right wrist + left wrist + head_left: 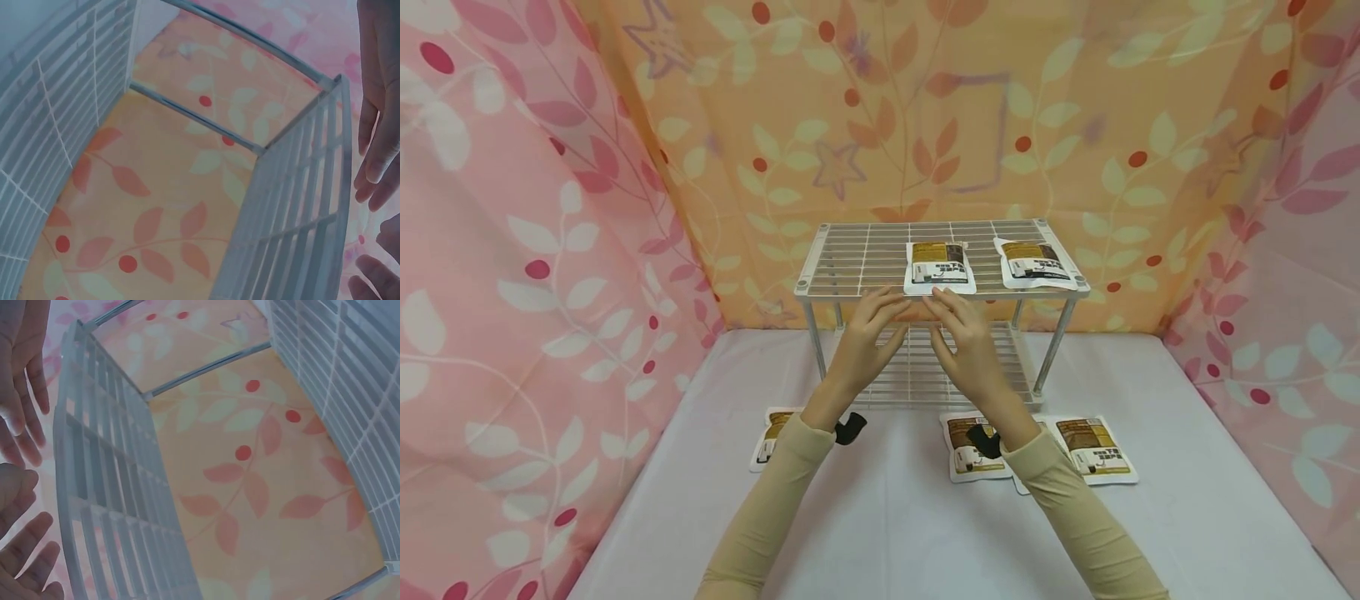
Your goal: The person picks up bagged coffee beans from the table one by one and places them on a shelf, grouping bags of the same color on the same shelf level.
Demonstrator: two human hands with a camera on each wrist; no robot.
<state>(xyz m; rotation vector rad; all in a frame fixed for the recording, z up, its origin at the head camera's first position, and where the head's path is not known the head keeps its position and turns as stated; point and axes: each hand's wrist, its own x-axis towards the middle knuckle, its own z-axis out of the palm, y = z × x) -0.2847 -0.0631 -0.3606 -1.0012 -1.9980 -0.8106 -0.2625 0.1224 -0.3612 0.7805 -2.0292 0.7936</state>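
My left hand (865, 342) and right hand (964, 343) are raised at the front edge of the rack's upper shelf (842, 258), palms turned toward each other. Their fingers are extended, with space between the two hands. The fingertips come right at the lower edge of a white pouch with a brown and yellow label (938, 265), lying on that shelf. In the left wrist view, the left hand (25, 369) shows nothing in its fingers beside the shelf edge. The right wrist view likewise shows the right hand (378, 100) holding nothing.
Another labelled pouch (1036, 264) lies at the upper shelf's right end. On the white tabletop (887, 525), a pouch (771, 437) sits left, partly behind the sleeve, and several overlap at the right (1093, 450). The lower wire shelf (910, 375) and metal legs (1055, 346) stand behind the hands.
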